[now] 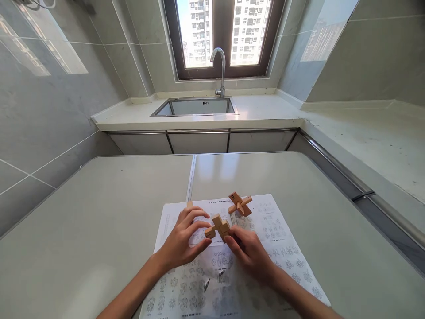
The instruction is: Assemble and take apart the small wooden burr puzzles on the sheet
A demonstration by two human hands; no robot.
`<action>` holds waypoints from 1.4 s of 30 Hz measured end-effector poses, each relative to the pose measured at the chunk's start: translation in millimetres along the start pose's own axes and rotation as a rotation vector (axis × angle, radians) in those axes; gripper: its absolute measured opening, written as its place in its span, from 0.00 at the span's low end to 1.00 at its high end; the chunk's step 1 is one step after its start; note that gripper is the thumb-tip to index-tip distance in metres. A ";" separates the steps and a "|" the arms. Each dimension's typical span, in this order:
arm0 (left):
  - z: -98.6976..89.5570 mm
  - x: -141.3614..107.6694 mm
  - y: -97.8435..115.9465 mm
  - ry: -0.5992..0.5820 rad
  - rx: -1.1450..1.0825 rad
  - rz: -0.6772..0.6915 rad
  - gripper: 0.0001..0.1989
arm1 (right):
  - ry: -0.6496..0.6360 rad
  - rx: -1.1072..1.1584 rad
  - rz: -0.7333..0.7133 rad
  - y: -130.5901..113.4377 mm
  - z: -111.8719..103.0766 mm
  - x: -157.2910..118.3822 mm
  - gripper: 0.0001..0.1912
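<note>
A partly joined light wooden burr puzzle [222, 227], made of notched blocks, is held just above the printed sheet [239, 252]. My right hand [250, 252] pinches its right side between thumb and fingers. Around its left end, the thumb and index finger of my left hand [182, 239] close from below and above, while the other fingers are spread. A second, darker wooden puzzle [240, 204] with crossed pieces stands on the sheet beyond my right hand. Behind my left fingers the tip of another wooden block [189, 204] shows; the rest is hidden.
The sheet carries several rows of printed diagrams and has small torn spots near the middle. It lies on a pale table [99, 212] with a seam [191, 177]. Past the table are a counter [265, 108], a sink [199, 106], a faucet [222, 73] and a window.
</note>
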State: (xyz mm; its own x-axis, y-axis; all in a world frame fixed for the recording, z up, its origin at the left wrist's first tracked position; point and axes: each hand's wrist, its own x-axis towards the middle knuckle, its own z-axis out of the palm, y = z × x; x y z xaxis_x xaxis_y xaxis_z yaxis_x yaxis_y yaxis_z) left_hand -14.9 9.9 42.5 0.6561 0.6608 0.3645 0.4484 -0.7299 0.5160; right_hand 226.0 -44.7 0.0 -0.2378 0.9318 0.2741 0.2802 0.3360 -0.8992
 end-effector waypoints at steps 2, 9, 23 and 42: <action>3.8 -0.4 1.7 -0.008 -0.079 0.000 0.04 | -0.022 0.011 -0.001 -0.5 -0.1 -0.3 0.15; 6.5 1.3 3.2 0.001 -0.259 -0.004 0.04 | -0.174 0.130 -0.004 -6.1 -5.3 0.4 0.17; -9.8 1.8 -4.9 0.241 -0.039 -0.035 0.05 | -0.237 -0.142 -0.143 -30.0 6.2 2.1 0.13; -23.7 -30.7 -47.9 0.224 0.533 -0.205 0.10 | -0.071 -0.816 0.216 -24.4 54.2 77.8 0.20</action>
State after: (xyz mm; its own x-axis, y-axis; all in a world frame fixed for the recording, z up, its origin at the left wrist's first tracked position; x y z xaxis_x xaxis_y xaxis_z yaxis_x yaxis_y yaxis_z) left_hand -70.9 28.7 24.9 0.4068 0.7756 0.4826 0.8318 -0.5330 0.1554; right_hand 150.2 12.2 24.8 -0.1525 0.9852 0.0781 0.9032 0.1710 -0.3936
